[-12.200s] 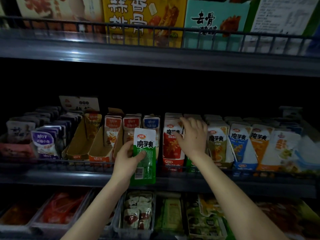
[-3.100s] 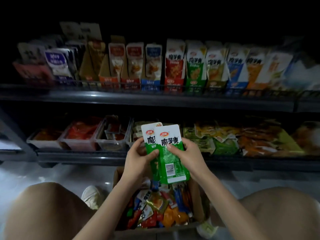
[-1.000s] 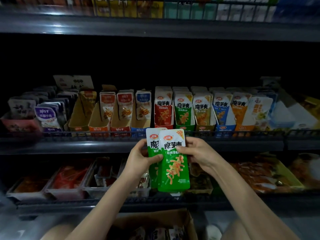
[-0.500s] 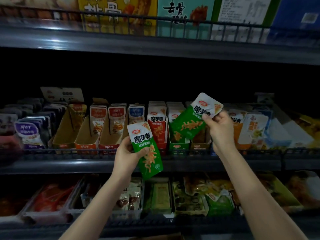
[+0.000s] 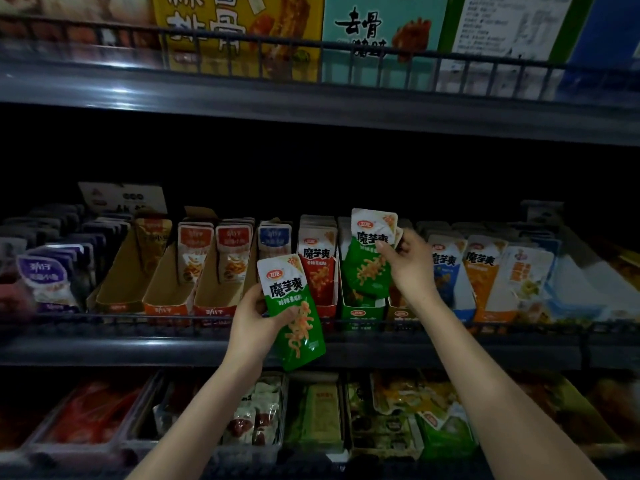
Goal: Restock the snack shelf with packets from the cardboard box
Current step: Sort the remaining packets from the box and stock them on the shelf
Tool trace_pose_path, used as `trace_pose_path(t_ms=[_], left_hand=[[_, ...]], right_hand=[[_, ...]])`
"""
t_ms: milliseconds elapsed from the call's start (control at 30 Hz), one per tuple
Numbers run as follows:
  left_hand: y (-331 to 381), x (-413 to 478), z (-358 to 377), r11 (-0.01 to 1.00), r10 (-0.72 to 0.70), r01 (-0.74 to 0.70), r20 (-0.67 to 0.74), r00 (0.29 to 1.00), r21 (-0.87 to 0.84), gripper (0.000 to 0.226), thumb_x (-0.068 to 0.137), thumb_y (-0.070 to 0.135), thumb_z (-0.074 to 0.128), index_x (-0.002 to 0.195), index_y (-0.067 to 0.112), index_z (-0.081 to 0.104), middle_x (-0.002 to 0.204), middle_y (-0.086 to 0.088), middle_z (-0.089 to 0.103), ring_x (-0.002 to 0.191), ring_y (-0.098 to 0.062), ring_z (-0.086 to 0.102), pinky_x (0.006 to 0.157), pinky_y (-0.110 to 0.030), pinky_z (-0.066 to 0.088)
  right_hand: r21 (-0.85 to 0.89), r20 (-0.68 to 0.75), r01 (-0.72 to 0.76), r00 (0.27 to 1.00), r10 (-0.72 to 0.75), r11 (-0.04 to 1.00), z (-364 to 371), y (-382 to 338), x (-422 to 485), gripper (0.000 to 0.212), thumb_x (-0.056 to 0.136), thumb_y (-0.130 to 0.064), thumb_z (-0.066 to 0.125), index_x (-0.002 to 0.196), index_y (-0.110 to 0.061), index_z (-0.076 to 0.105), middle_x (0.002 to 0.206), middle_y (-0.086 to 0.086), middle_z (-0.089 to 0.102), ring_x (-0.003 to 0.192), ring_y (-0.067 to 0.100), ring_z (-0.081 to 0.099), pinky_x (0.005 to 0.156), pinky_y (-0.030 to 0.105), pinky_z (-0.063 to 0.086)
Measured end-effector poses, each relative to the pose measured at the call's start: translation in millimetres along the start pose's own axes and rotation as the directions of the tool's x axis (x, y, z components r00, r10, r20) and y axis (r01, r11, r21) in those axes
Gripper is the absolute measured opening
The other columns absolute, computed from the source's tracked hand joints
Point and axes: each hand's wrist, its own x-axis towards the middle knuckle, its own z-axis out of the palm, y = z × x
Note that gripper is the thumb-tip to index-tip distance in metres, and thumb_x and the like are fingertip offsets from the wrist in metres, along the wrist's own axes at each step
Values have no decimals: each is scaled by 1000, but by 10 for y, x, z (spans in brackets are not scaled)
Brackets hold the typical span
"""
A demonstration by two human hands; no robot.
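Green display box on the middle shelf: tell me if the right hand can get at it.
Probably yes. The right hand holds a green packet right over the green display box, nothing between; the left hand and its second packet sit lower.

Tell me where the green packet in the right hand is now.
In the head view, just right of centre, the right hand holds the green packet at the green display box on the middle shelf, beside the red packets.
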Motion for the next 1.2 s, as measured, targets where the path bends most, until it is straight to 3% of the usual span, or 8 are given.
trace_pose_path(t_ms=[67, 233, 400, 567, 700, 967, 1067, 1200], left_hand=[[-28, -2, 12, 1000, 3, -3, 3, 1000, 6, 38, 79, 2, 73, 97, 31, 54, 102, 7, 67, 96, -11, 62, 80, -35, 50], [-68, -37, 8, 1000, -3, 3, 15, 1000, 12, 38, 81, 1, 71, 102, 27, 54, 95, 14, 64, 88, -1, 59, 71, -27, 47], [-93, -68, -13, 999, -32, 32, 18, 999, -17, 36, 80, -1, 71, 99, 27, 56, 99, 7, 67, 92, -10, 64, 76, -32, 51], [-80, -88, -6, 999, -36, 37, 21, 999, -19, 38, 81, -1, 71, 97, 30, 56, 99, 8, 67, 93, -9, 63, 80, -35, 51], [-84, -99, -25, 998, -55, 55, 21, 998, -16, 38, 81, 1, 71, 107, 25, 57, 100, 9, 67, 94, -10, 63, 83, -38, 51], [-95, -94, -5, 997, -66, 66, 18, 998, -33, 39, 82, 2, 70, 109, 26, 55, 98, 10, 66, 90, -8, 63, 72, -31, 50], [-93, -78, 14, 998, -65, 66, 25, 998, -23, 37, 83, 1, 69, 109, 24, 56, 99, 9, 67, 92, -9, 63, 72, -30, 50], [-102, -75, 26, 998, -58, 58, 31, 998, -8, 37, 83, 1, 69, 109, 24, 56, 99, 9, 67, 92, -7, 62, 70, -28, 49]], right_hand=[[-41, -15, -39, 999, 38, 998, 11, 74, -66, 21, 91, -24, 63, 109, -12, 61, 96, -1, 64, 89, 15, 62, 75, 33, 51], [-139, 82, 4, 997, 8, 990, 21, 149, -232, 22, 90, -31, 63, 81, -15, 51, 65, -3, 48, 58, 18, 49, 51, 18, 31], [-55, 2, -14, 1000, 14, 998, 64, 22, -155, 16, 91, -21, 62, 90, -6, 59, 80, 14, 62, 73, 24, 59, 63, 32, 42], [6, -111, -130, 985, 130, 992, 120, 34, -140, 7, 92, -13, 60, 92, -9, 55, 74, -4, 57, 66, 7, 54, 64, 26, 37], [59, -67, -182, 980, 186, 982, 76, 70, -163, 26, 93, -15, 60, 119, -10, 57, 102, -3, 61, 92, 13, 57, 77, 28, 42], [294, -67, -357, 918, 391, 887, 123, 84, -65, 44, 95, -27, 56, 135, -9, 49, 132, 6, 55, 123, 26, 50, 102, 40, 43], [224, -51, -327, 937, 346, 918, 142, 81, -111, 44, 98, -25, 51, 137, -8, 44, 131, 4, 52, 122, 19, 48, 91, 23, 38], [83, 93, -288, 955, 280, 954, 123, 146, -239, 43, 89, -16, 66, 129, -15, 51, 120, -4, 58, 113, 16, 54, 90, 31, 45]])
